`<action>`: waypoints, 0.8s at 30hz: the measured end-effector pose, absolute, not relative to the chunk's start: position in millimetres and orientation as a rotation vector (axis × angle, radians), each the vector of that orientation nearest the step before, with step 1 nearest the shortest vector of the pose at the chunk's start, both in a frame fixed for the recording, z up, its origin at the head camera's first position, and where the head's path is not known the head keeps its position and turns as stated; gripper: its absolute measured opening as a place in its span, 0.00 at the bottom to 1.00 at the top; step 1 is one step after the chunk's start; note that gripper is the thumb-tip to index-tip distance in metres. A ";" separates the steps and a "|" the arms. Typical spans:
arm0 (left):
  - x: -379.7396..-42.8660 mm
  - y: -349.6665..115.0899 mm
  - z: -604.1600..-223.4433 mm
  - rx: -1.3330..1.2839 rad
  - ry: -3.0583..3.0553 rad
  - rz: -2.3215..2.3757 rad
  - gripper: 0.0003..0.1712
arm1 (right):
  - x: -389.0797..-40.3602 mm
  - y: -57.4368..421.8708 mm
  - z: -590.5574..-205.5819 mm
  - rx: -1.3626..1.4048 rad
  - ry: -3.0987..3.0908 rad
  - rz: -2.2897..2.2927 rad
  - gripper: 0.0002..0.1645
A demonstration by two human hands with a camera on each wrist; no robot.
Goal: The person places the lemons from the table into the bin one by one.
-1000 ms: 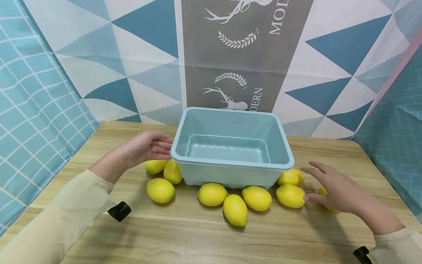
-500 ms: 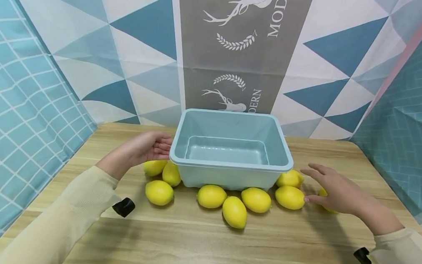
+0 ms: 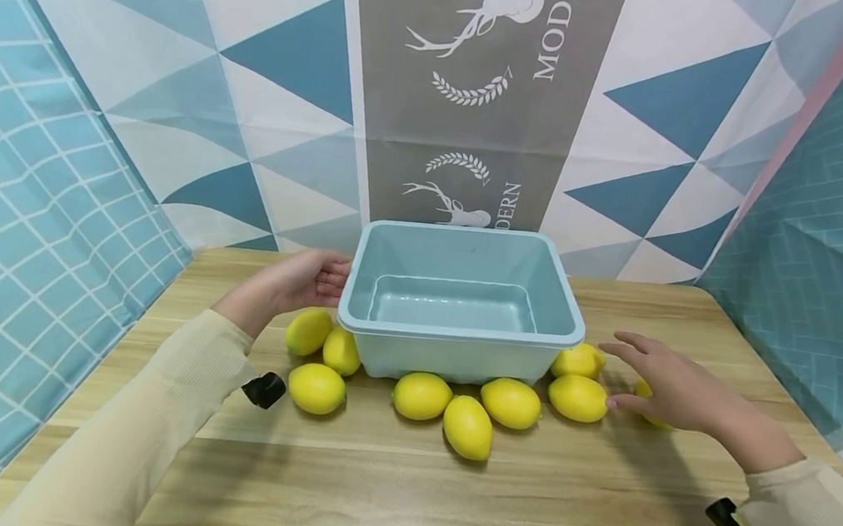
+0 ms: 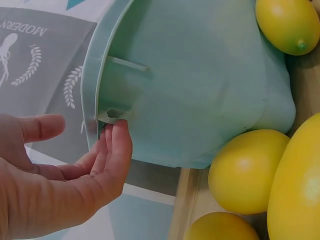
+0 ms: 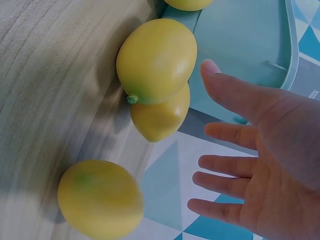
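Observation:
A light blue plastic basin (image 3: 458, 358) stands upright at the back middle of the table with nothing inside. Beside its left end is my left hand (image 3: 307, 280). In the left wrist view, that hand's fingertips (image 4: 120, 129) touch the underside of the basin's rim (image 4: 91, 95), the thumb held apart. My right hand (image 3: 670, 385) hovers over the right side, fingers spread, holding nothing. A lemon (image 3: 578, 398) lies just left of its thumb, another lemon (image 3: 577, 360) behind that one. A further lemon (image 3: 647, 390) is partly hidden by the right hand.
Along the basin's front lie several lemons, one lemon (image 3: 468, 427) nearest me. A lemon (image 3: 316, 388) and two more sit by its front left corner. Patterned cloth (image 3: 479, 118) backs the wooden table (image 3: 400, 503), with blue cloth at both sides.
My left hand has shifted a little farther back along the basin's left end, uncovering more of a lemon there. The right hand stays nearly still. The head view has tilted slightly.

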State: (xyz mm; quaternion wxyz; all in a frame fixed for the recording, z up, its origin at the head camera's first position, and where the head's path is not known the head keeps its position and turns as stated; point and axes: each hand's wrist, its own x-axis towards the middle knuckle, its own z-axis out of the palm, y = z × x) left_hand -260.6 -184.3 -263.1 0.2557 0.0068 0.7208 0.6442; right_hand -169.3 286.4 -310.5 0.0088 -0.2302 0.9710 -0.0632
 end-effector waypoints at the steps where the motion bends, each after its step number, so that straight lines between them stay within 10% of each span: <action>1: -261.6 -183.9 -262.6 0.015 1.965 1.749 0.20 | -169.2 286.8 -311.0 -0.723 3.035 -0.196 0.43; 24: -281.1 -182.6 -262.7 -0.128 1.906 1.787 0.09 | -169.8 290.1 -312.3 -0.703 3.031 -0.192 0.44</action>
